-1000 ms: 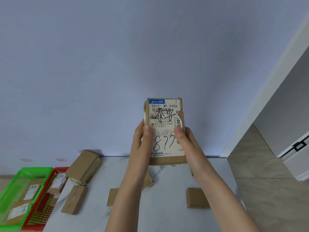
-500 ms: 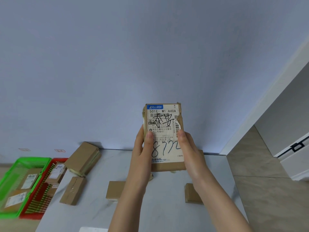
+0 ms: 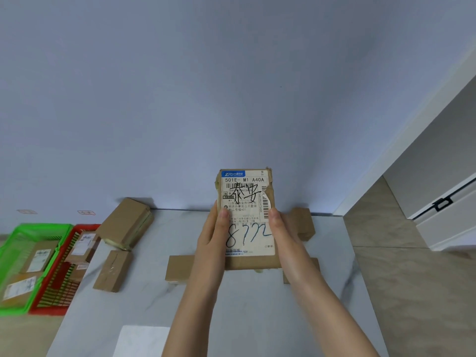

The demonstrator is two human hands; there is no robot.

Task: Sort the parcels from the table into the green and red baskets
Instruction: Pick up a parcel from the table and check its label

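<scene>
Both hands hold one parcel. Left hand (image 3: 211, 243) grips its left edge, right hand (image 3: 283, 235) its right edge. Thumbs press on the label face; the other fingers are behind it, unseen. The labelled parcel (image 3: 247, 215) is held upright above the table, clear of the surface, label toward me. The label is printed 501E-M1 A40A, with handwritten characters and "872" in black marker. Cardboard is torn at the upper right corner.

Nearest on the marble-patterned table (image 3: 154, 292) is a white sheet (image 3: 141, 341) at the near edge.

Mid-table:
- A flat parcel (image 3: 179, 267) is partly hidden by my left forearm.
- A second parcel (image 3: 314, 265) is mostly hidden by my right forearm.
- A small taped parcel (image 3: 113, 270) lies toward the left edge.

Left of the table, the green basket (image 3: 15, 309) and red basket (image 3: 49, 311) stand side by side, touching, the red one nearer the table. Labelled parcels lie in both.

Far edge:
- A large box (image 3: 126, 222) is tilted against the wall (image 3: 231, 99).
- A brown parcel (image 3: 302, 224) shows just beyond my right hand.

Tiled floor (image 3: 412, 279) lies to the right.
</scene>
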